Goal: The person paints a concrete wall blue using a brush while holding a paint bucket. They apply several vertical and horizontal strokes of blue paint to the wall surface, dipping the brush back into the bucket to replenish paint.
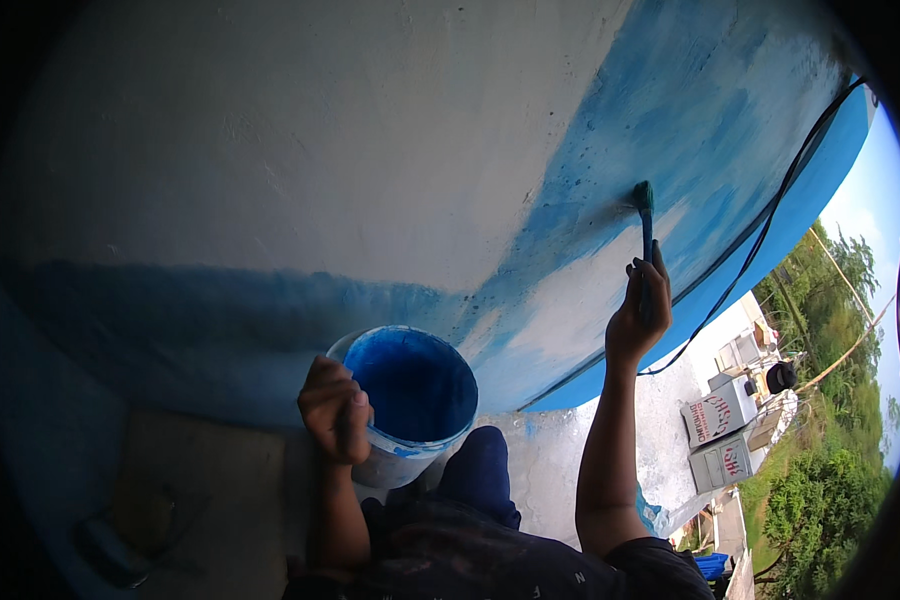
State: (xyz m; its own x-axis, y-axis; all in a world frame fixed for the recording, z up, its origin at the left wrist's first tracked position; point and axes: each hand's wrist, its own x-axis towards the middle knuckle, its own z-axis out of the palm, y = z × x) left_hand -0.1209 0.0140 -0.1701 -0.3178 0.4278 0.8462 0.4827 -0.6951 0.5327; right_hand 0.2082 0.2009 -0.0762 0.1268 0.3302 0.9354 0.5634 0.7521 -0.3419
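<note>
My left hand (pixel 336 410) is closed on the rim of a white paint bucket (pixel 395 468), whose inside is coated in deep blue. How much paint is in it I cannot tell. My right hand (pixel 638 312) is raised and grips the handle of a paintbrush (pixel 645 205). The dark, paint-covered bristles point up and appear to touch the wall (pixel 370 130). Around the brush the wall carries streaky light-blue paint (pixel 710 130) with white patches showing through. A darker blue band (pixel 220 300) runs along its lower left.
Black cables (pixel 770 215) hang along the wall's blue right edge. Beyond lie white boxes (pixel 720 412) with red lettering, a dark round object (pixel 781 377) and green trees (pixel 830 510). A shadowed board-like panel (pixel 205 470) is at the lower left. My bent knee (pixel 485 465) is beside the bucket.
</note>
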